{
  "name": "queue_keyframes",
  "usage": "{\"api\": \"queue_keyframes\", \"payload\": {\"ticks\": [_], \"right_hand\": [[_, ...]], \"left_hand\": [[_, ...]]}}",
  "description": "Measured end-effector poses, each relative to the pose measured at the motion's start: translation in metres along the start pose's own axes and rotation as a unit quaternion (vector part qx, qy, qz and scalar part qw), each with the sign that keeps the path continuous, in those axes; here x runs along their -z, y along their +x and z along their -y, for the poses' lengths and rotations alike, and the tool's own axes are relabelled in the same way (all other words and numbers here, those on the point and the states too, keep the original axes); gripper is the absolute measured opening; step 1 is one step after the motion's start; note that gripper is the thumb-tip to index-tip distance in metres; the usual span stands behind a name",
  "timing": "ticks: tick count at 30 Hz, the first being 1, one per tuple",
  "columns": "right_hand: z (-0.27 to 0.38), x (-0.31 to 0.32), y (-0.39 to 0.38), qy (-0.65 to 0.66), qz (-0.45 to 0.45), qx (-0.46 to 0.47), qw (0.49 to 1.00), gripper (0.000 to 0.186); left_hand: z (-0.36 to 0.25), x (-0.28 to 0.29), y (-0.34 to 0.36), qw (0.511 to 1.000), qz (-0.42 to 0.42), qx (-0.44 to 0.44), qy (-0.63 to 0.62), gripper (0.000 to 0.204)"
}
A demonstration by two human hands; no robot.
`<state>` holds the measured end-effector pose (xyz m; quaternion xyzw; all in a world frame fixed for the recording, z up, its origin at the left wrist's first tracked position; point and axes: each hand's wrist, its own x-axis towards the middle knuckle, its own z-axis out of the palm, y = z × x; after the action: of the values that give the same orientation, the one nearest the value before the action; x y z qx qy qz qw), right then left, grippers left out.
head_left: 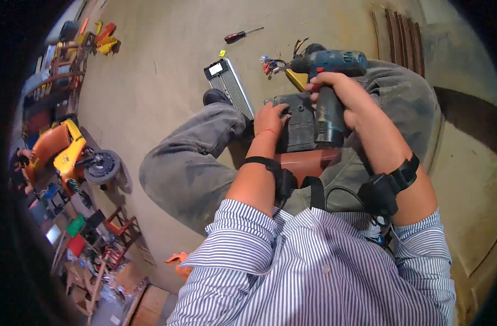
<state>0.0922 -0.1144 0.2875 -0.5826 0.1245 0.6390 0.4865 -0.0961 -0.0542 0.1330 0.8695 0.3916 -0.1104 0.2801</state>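
Note:
My right hand (343,95) grips a blue and black cordless drill (335,62) by its handle, and the drill's nose points left. Between my legs lies a flat black plastic case (300,122), partly hidden by the drill's base. My left hand (270,118) is curled on the left side of that case, its fingers bent over the upper corner. Beyond the drill's nose sits a bunch of coloured wires with connectors (270,66). A yellow piece (297,79) shows just under the drill. Whether the bit touches anything I cannot tell.
A silver finned metal box (230,87) leans by my left foot. A red and black screwdriver (236,37) lies farther off on the floor. Brown metal strips (404,41) lie far right. At left stand a yellow-orange machine with a wheel (103,167) and cluttered shelves.

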Motion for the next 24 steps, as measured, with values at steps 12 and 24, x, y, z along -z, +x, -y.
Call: {"api": "queue_keyframes", "payload": {"ticks": [12, 24], "right_hand": [[0.027, 0.013, -0.022, 0.088, 0.056, 0.078, 0.991, 0.019], [0.039, 0.027, -0.023, 0.171, 0.049, 0.124, 0.976, 0.02]], "left_hand": [[-0.021, 0.025, 0.019, 0.979, 0.061, -0.145, 0.134, 0.016], [-0.024, 0.024, 0.016, 0.977, 0.032, -0.159, 0.139, 0.016]]}}
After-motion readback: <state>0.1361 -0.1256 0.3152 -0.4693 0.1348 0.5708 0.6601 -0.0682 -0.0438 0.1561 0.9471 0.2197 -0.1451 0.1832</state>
